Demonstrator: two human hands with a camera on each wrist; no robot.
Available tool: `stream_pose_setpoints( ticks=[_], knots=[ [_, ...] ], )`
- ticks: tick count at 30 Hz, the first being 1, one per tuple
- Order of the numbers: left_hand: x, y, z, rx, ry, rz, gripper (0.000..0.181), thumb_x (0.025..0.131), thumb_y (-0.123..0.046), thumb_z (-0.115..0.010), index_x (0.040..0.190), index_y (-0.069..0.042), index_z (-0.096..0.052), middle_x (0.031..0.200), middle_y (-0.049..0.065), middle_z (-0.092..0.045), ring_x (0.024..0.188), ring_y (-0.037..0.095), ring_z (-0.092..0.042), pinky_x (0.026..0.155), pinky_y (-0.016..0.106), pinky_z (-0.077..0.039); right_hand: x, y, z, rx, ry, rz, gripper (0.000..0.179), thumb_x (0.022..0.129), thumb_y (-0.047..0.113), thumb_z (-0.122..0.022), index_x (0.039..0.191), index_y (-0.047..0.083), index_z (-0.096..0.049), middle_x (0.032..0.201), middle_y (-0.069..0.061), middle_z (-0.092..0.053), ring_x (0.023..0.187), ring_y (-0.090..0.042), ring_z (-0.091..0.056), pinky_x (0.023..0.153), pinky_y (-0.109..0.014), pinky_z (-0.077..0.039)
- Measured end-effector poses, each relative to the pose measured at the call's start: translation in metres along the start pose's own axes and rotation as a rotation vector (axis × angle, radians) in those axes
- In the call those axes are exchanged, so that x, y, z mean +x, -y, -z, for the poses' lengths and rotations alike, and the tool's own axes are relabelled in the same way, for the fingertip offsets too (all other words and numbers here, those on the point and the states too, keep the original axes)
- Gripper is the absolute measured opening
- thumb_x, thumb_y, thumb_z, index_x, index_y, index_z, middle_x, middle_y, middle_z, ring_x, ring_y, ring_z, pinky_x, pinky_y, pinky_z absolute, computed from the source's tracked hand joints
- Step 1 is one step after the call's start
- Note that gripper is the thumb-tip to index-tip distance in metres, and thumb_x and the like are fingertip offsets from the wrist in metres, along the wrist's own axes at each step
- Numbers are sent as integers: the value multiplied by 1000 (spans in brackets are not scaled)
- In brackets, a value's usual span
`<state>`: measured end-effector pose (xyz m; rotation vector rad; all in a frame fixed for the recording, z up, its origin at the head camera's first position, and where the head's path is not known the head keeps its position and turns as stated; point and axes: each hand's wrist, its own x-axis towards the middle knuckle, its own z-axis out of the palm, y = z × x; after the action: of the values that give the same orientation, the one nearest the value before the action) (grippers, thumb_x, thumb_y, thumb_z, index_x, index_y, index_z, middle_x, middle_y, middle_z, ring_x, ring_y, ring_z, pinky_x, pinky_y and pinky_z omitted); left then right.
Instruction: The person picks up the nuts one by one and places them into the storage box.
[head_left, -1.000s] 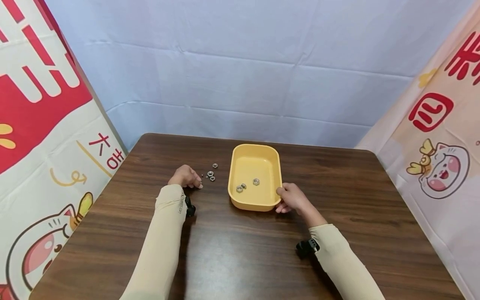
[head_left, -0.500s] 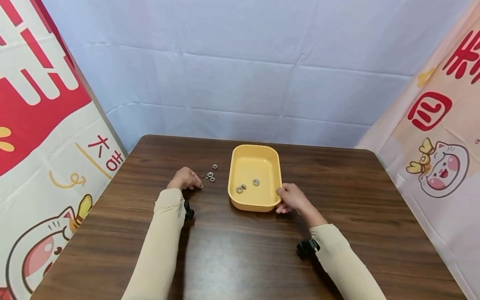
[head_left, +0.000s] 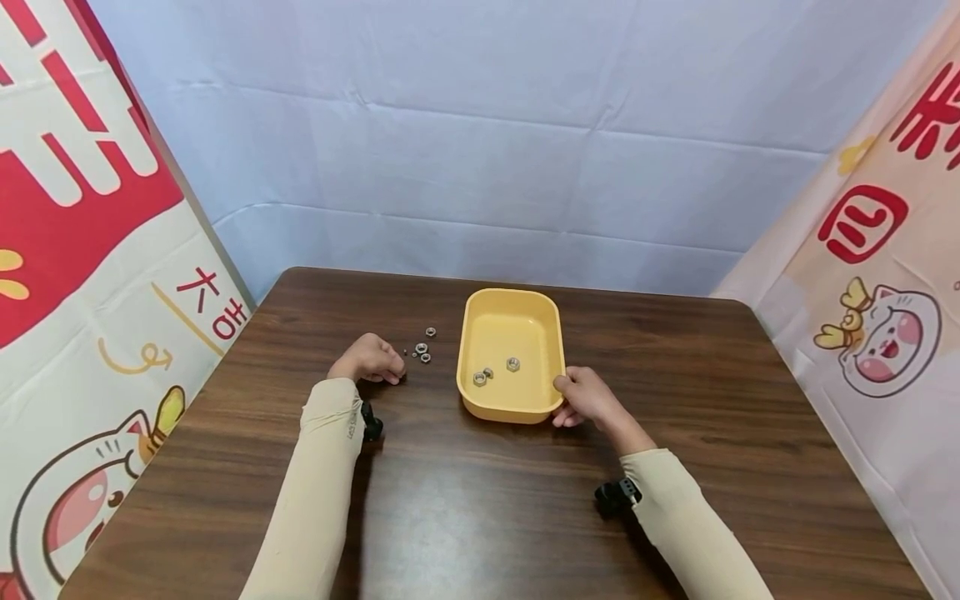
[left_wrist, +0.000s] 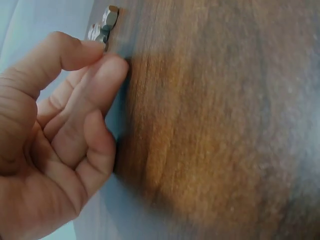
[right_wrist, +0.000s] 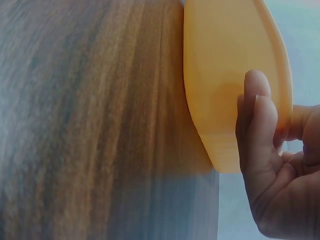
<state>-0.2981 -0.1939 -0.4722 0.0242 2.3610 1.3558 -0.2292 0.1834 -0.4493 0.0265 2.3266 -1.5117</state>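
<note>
My left hand (head_left: 377,360) is low over the table, just left of several metal hex nuts (head_left: 422,348). In the left wrist view the thumb (left_wrist: 85,52) meets the index fingertip, and the other fingers curl in; I cannot tell whether a nut is between them. More nuts (left_wrist: 110,18) lie just beyond these fingertips. My right hand (head_left: 587,395) grips the near right corner of a yellow plastic tray (head_left: 510,414), thumb at the rim and fingers against the outer wall (right_wrist: 220,65). Inside the tray are 3 nuts (head_left: 513,364), one of them smaller.
The brown wood-grain table (head_left: 480,517) has rounded far corners. A pale cloth backdrop (head_left: 480,167) hangs behind it. Printed cloths stand along the left (head_left: 90,350) and right (head_left: 877,250) sides. Each wrist wears a black camera (head_left: 617,497).
A second ago a shiny nut showed at the left fingertips; it is now out of sight there. The left hand has shifted slightly and its fingers are more gathered. Right hand and tray stay put.
</note>
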Motion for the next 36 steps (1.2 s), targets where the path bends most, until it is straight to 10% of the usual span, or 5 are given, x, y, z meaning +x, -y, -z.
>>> stream_pose_setpoints(
  ticks=[20, 36],
  knots=[
    [-7, 1, 11, -64, 121, -26, 10, 83, 0, -65, 91, 5, -68, 81, 13, -68, 75, 24, -66, 69, 39, -53, 0, 1, 1, -18, 11, 3, 31, 92, 9, -36, 111, -12, -49, 64, -16, -62, 50, -23, -63, 44, -30, -51],
    [-14, -45, 1, 37, 83, 10, 14, 81, -2, -69, 92, 6, -68, 74, 9, -68, 68, 20, -65, 67, 35, -53, 1, -1, 0, -24, 3, -1, 31, 93, 9, -35, 110, -12, -49, 64, -15, -62, 50, -23, -63, 44, -30, -51]
  ],
)
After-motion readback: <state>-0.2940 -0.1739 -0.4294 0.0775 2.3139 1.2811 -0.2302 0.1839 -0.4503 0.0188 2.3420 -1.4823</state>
